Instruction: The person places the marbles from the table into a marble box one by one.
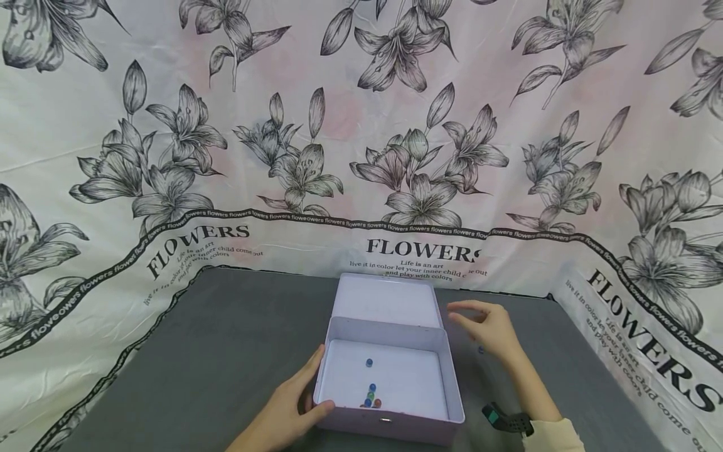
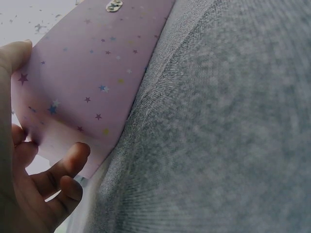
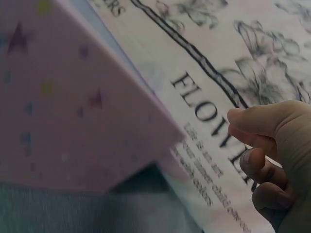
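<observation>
A lilac tin box (image 1: 390,425) with printed stars stands on the grey table, its hinged lid (image 1: 386,301) laid back. My left hand (image 1: 285,402) holds the box at its near left corner, thumb over the front rim and fingers along the left side. Inside, a blue marble (image 1: 369,363) sits apart from several others, among them a green marble (image 1: 371,396) and a reddish-brown marble (image 1: 377,403) by the front wall. My right hand (image 1: 490,329) is raised right of the lid, fingers loosely bent, nothing visible between thumb and forefinger. Another blue marble (image 1: 481,349) shows beneath it.
Grey cloth (image 1: 226,351) covers the table on both sides of the box. A flower-printed curtain (image 1: 305,251) hangs behind and around it. On my right wrist is a dark band (image 1: 508,420). The box's metal clasp (image 2: 114,6) is on its front.
</observation>
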`<state>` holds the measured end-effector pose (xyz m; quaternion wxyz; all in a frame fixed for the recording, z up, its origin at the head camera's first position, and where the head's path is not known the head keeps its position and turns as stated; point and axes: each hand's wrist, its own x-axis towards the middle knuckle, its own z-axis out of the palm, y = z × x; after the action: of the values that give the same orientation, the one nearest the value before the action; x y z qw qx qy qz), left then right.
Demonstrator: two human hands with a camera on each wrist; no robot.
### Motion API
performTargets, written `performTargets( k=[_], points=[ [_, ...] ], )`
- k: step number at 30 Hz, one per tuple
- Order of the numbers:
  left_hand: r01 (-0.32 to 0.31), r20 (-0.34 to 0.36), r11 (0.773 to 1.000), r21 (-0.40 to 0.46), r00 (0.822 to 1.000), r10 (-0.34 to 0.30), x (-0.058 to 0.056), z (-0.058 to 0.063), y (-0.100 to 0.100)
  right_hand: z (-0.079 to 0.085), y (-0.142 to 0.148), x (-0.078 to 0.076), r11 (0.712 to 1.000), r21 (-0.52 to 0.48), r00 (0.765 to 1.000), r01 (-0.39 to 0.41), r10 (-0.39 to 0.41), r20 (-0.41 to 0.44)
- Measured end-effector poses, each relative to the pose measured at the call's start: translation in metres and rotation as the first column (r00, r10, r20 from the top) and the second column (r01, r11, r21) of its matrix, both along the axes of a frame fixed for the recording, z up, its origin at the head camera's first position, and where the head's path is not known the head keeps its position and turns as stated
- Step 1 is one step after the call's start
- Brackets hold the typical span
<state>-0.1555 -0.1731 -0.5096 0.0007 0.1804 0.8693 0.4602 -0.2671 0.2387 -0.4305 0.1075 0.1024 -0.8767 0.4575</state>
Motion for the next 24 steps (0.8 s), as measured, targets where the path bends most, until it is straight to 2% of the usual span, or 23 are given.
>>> performTargets(
  k=[8, 14, 21, 24],
  points=[
    [0.009, -0.008, 1.000, 0.007, 1.000, -0.009, 0.000, 0.001, 0.000, -0.025, 0.050, 0.012, 0.988, -0.019, 0.987, 0.151, -0.150, 0.059],
    [0.001, -0.020, 1.000, -0.011, 1.000, -0.001, 0.000, 0.001, -0.002, -0.049, 0.073, 0.017, 0.973, -0.002, 0.968, 0.231, -0.230, 0.095],
    [0.003, -0.017, 1.000, -0.005, 1.000, -0.003, 0.001, 0.002, -0.001, -0.068, 0.088, 0.019, 0.936, -0.006, 0.935, 0.351, -0.350, 0.048],
    [0.004, -0.017, 1.000, -0.005, 1.000, -0.004, 0.001, 0.002, -0.001, -0.077, 0.091, 0.019, 0.926, 0.008, 0.924, 0.378, -0.378, 0.048]
  ],
)
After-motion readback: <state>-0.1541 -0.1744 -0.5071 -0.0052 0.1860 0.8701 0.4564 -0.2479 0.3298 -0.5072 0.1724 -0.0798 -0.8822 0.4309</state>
